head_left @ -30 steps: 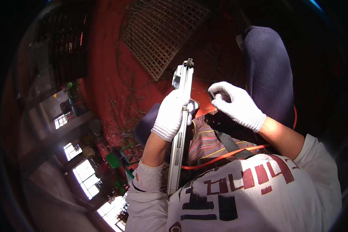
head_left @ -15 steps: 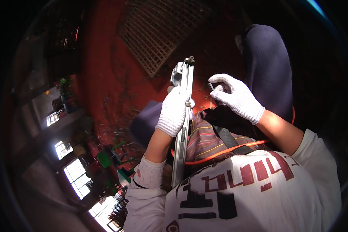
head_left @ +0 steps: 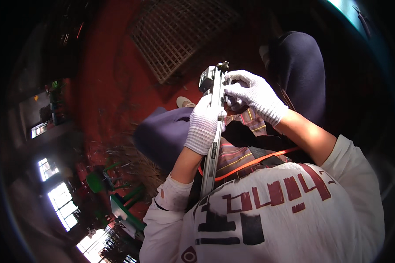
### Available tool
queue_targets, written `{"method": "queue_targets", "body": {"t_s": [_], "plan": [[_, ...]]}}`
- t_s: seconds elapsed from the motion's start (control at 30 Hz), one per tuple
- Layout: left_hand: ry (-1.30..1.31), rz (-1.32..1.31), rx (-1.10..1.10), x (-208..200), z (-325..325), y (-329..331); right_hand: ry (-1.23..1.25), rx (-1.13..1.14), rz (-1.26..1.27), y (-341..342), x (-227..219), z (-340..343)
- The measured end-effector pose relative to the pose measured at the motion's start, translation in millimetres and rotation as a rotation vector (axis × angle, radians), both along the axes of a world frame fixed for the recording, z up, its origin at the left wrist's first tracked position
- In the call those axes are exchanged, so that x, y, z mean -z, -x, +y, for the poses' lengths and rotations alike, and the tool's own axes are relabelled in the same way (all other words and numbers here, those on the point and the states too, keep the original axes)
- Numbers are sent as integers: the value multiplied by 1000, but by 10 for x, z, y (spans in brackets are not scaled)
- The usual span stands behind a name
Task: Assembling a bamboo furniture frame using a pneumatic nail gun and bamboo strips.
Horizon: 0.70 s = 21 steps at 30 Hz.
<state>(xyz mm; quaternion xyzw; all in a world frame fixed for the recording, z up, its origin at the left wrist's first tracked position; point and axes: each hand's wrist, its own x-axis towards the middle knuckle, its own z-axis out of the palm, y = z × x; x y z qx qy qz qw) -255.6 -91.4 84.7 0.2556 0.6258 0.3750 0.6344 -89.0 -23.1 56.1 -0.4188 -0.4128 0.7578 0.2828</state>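
Stretches out as a dull red floor (head_left: 103,74), sinks into near-black shadow toward the right. Bears a brown lattice panel (head_left: 164,78) near the top, loose dry strands (head_left: 147,167) at lower left, a pale shoe (head_left: 185,102) near the middle.

The white long-sleeved cloth shirt (head_left: 333,219) at the near side bears a row of large, blocky dark-red lettering (head_left: 292,187) across the chest, running toward the right. Nearer and to the left of it stand thick black block characters (head_left: 253,230), and nearest, at the left, a small round dark emblem (head_left: 189,255). A small dark label (head_left: 213,151) on the long, slim silver metal tool (head_left: 210,171) is too small to read.
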Motion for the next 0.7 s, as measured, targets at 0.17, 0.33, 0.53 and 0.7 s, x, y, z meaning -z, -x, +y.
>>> {"method": "queue_targets", "body": {"t_s": [0.17,0.33,0.53,0.7], "plan": [[-88,111,57,148,-57,4,-205,65,-117,141,161,21],[-721,459,294,506,-109,174,-316,15,-215,263,35,17],[-125,-128,-72,268,-138,94,-453,35,-372,305,152,-9],[-144,-182,-42,333,-140,154,-560,81,-327,334,240,16]]}}
